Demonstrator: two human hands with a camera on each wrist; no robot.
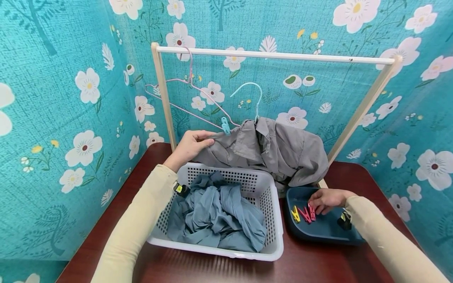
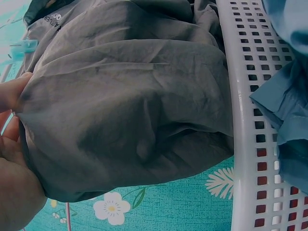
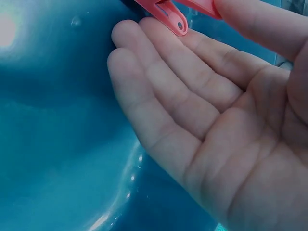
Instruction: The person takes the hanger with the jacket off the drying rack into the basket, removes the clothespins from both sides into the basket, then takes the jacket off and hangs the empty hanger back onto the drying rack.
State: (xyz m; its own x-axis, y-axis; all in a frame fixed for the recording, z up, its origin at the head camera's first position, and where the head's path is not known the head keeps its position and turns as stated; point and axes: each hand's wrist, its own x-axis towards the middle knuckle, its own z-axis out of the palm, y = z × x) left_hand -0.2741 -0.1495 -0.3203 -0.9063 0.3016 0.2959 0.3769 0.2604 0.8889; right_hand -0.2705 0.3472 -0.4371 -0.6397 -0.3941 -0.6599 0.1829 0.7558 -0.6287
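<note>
My left hand (image 1: 192, 147) pinches the edge of a grey garment (image 1: 297, 149) between thumb and fingers. In the left wrist view the grey cloth (image 2: 134, 106) spreads out from that hand (image 2: 17, 159). A light blue clothespin (image 1: 225, 125) clips the garment to the lower bar of a pink hanger (image 1: 205, 94). A pale blue hanger (image 1: 258, 98) sticks up from the collar. Inside a dark blue tray (image 1: 295, 232), my right hand (image 1: 327, 200) pinches a red clothespin (image 1: 312, 212); its thumb meets the pin in the right wrist view. Another red clothespin (image 1: 304, 214) and a yellow one (image 1: 295, 214) lie beside it.
A white laundry basket (image 1: 277, 220) with crumpled blue-grey cloth (image 1: 219, 216) stands in front of the garment. The pink hanger hangs from the white rail (image 1: 276, 55) of a wooden-legged rack. Everything stands on a dark red table (image 1: 301, 263) before a floral curtain.
</note>
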